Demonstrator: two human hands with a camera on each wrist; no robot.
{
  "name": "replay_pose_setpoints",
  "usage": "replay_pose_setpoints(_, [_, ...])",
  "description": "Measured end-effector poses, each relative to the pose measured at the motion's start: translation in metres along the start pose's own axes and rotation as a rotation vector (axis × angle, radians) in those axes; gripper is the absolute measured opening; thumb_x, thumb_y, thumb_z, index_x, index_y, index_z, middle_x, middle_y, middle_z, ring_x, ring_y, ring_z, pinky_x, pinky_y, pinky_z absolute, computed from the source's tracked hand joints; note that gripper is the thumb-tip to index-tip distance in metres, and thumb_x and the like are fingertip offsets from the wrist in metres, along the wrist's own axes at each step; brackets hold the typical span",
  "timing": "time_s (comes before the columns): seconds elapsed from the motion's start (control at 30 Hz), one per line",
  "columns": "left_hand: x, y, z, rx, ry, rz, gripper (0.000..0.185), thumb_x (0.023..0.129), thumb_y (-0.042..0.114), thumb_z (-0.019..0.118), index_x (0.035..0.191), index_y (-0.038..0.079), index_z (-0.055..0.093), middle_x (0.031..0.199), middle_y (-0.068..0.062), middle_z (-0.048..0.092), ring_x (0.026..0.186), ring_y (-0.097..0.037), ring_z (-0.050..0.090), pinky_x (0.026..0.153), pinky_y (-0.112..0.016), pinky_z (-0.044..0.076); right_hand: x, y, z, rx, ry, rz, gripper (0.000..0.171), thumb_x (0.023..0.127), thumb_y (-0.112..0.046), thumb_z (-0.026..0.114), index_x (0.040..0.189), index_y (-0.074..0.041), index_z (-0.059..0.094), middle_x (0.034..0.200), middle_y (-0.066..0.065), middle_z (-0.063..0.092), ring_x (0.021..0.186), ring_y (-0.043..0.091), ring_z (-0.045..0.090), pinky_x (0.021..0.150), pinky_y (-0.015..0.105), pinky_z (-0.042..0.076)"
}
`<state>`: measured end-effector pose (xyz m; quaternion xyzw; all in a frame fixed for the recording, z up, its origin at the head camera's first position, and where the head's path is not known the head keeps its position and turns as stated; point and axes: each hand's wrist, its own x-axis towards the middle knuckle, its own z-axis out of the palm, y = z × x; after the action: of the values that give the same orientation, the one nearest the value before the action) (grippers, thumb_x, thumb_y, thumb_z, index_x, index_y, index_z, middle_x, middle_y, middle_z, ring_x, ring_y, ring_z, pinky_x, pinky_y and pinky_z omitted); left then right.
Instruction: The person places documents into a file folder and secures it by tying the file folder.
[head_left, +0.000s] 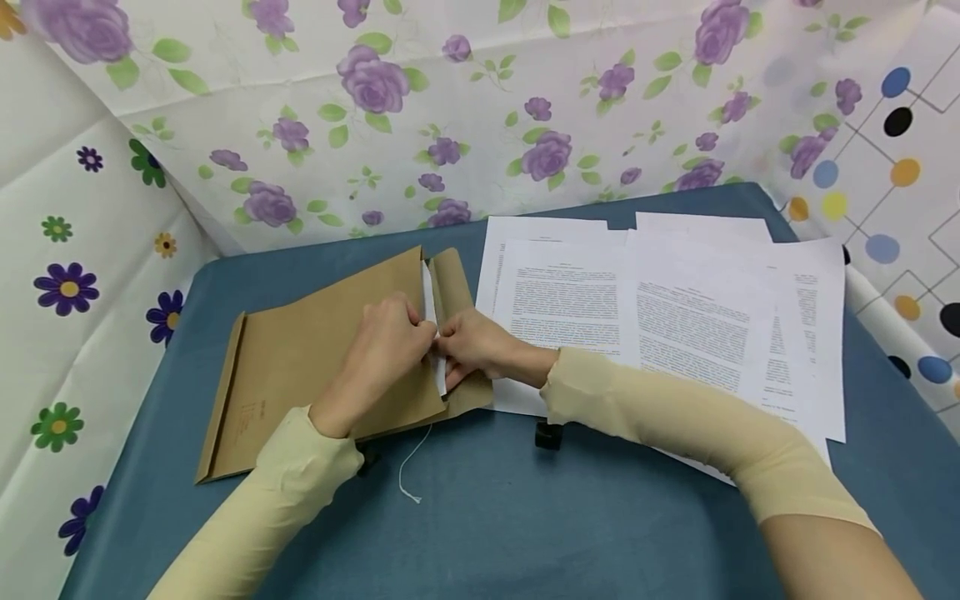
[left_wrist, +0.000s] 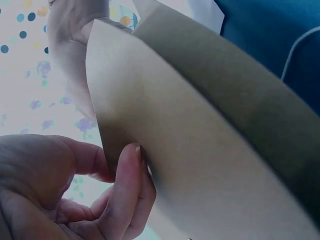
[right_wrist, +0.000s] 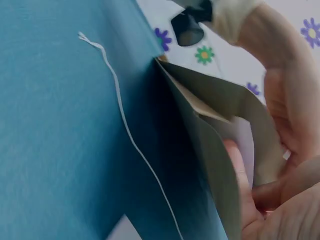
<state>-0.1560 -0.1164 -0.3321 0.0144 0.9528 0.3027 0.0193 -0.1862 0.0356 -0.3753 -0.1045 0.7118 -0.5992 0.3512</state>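
Lying at the centre left of the head view on the blue tabletop point(head_left: 487, 517), a brown paper envelope point(head_left: 315, 358) has its open mouth turned toward the middle of the frame, with its flap point(head_left: 452, 279) folded back to the right. Both hands meet at that mouth. The left hand point(head_left: 386, 342) rests on the envelope's upper face and pinches its edge between thumb and curled fingers; the left wrist view shows the thumb point(left_wrist: 122, 185) pressed against the brown paper edge. The right hand point(head_left: 472, 346) comes in from the right of the frame, its fingers curled around a white sheet point(head_left: 429, 296) that sticks out of the opening. In the right wrist view, fingers reach inside the lifted mouth. A thin white string point(head_left: 411, 467) trails from the envelope across the tabletop toward the lower centre. Printed sheets point(head_left: 675, 308) lie spread over the right half of the tabletop, just beside the flap. Both forearms wear pale sleeves. Floral and dotted cloths hang behind and at both sides.
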Motion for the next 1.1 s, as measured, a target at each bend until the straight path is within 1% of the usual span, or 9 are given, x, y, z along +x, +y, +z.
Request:
replay_pose_setpoints(0.07, [0.0, 0.0, 0.0, -0.005, 0.005, 0.014, 0.023, 0.086, 0.006, 0.057, 0.063, 0.007, 0.051, 0.061, -0.003, 0.044, 0.045, -0.014, 0.038, 0.043, -0.026, 0.028, 0.001, 0.0, 0.005, 0.024, -0.013, -0.003, 0.028, 0.107, -0.002, 0.048, 0.098, 0.013, 0.07, 0.059, 0.013, 0.059, 0.05, 0.017, 0.064, 0.056, 0.032, 0.059])
replay_pose_setpoints(0.13, [0.0, 0.0, 0.0, -0.011, 0.005, 0.02, 0.025, 0.085, 0.005, 0.057, 0.062, 0.007, 0.051, 0.063, -0.004, 0.044, 0.045, -0.014, 0.037, 0.044, -0.026, 0.027, 0.002, 0.001, 0.006, 0.02, -0.028, -0.002, 0.029, 0.107, -0.002, 0.046, 0.098, 0.013, 0.069, 0.06, 0.014, 0.059, 0.05, 0.018, 0.063, 0.055, 0.032, 0.059])
replay_pose_setpoints(0.23, [0.0, 0.0, 0.0, -0.009, 0.004, 0.027, 0.022, 0.085, 0.005, 0.057, 0.063, 0.007, 0.053, 0.066, -0.006, 0.048, 0.046, -0.015, 0.04, 0.044, -0.026, 0.029, 0.003, 0.003, 0.005, -0.007, -0.053, 0.018, 0.031, 0.107, -0.002, 0.046, 0.09, 0.011, 0.068, 0.06, 0.015, 0.06, 0.048, 0.018, 0.064, 0.053, 0.03, 0.058])
replay_pose_setpoints(0.37, [0.0, -0.001, 0.0, -0.015, 0.004, 0.036, 0.02, 0.083, 0.004, 0.056, 0.063, 0.007, 0.051, 0.064, -0.006, 0.047, 0.046, -0.014, 0.036, 0.045, -0.026, 0.027, 0.004, 0.004, 0.002, -0.039, -0.09, 0.055, 0.029, 0.105, 0.001, 0.046, 0.084, 0.008, 0.064, 0.06, 0.017, 0.064, 0.046, 0.017, 0.063, 0.049, 0.028, 0.055])
replay_pose_setpoints(0.57, [-0.001, -0.002, 0.0, -0.034, -0.003, 0.041, 0.025, 0.08, 0.003, 0.054, 0.059, 0.011, 0.042, 0.066, -0.003, 0.039, 0.045, -0.012, 0.027, 0.045, -0.026, 0.022, 0.005, 0.009, 0.008, -0.048, -0.069, 0.039, 0.026, 0.106, 0.002, 0.044, 0.098, 0.011, 0.067, 0.059, 0.015, 0.063, 0.044, 0.015, 0.062, 0.047, 0.027, 0.054])
replay_pose_setpoints(0.63, [-0.001, -0.002, 0.001, -0.043, -0.006, 0.041, 0.029, 0.079, 0.002, 0.054, 0.057, 0.013, 0.038, 0.066, -0.002, 0.036, 0.045, -0.011, 0.023, 0.045, -0.026, 0.02, 0.005, 0.011, 0.011, -0.051, -0.056, 0.027, 0.026, 0.107, 0.0, 0.044, 0.1, 0.009, 0.067, 0.058, 0.014, 0.061, 0.043, 0.015, 0.06, 0.047, 0.027, 0.054])
replay_pose_setpoints(0.7, [-0.001, -0.002, 0.002, -0.048, -0.011, 0.036, 0.031, 0.079, 0.003, 0.054, 0.056, 0.014, 0.036, 0.066, -0.002, 0.034, 0.046, -0.01, 0.019, 0.045, -0.026, 0.019, 0.006, 0.012, 0.013, -0.056, -0.055, 0.014, 0.026, 0.107, -0.001, 0.044, 0.097, 0.008, 0.067, 0.058, 0.013, 0.06, 0.042, 0.014, 0.058, 0.046, 0.026, 0.053])
replay_pose_setpoints(0.93, [-0.001, -0.003, 0.003, -0.035, -0.011, 0.03, 0.028, 0.08, 0.002, 0.055, 0.058, 0.012, 0.04, 0.064, -0.002, 0.036, 0.046, -0.011, 0.023, 0.045, -0.026, 0.02, 0.003, 0.011, 0.01, -0.143, -0.074, -0.018, 0.027, 0.105, 0.001, 0.044, 0.096, 0.007, 0.069, 0.062, 0.015, 0.065, 0.041, 0.014, 0.055, 0.045, 0.025, 0.049])
replay_pose_setpoints(1.1, [0.0, -0.003, 0.002, -0.032, -0.02, 0.009, 0.023, 0.08, 0.002, 0.055, 0.062, 0.01, 0.043, 0.056, 0.0, 0.036, 0.045, -0.012, 0.028, 0.045, -0.026, 0.023, -0.004, 0.005, 0.001, -0.181, -0.119, -0.053, 0.029, 0.104, -0.004, 0.051, 0.087, 0.009, 0.071, 0.067, 0.015, 0.069, 0.045, 0.014, 0.06, 0.046, 0.025, 0.049])
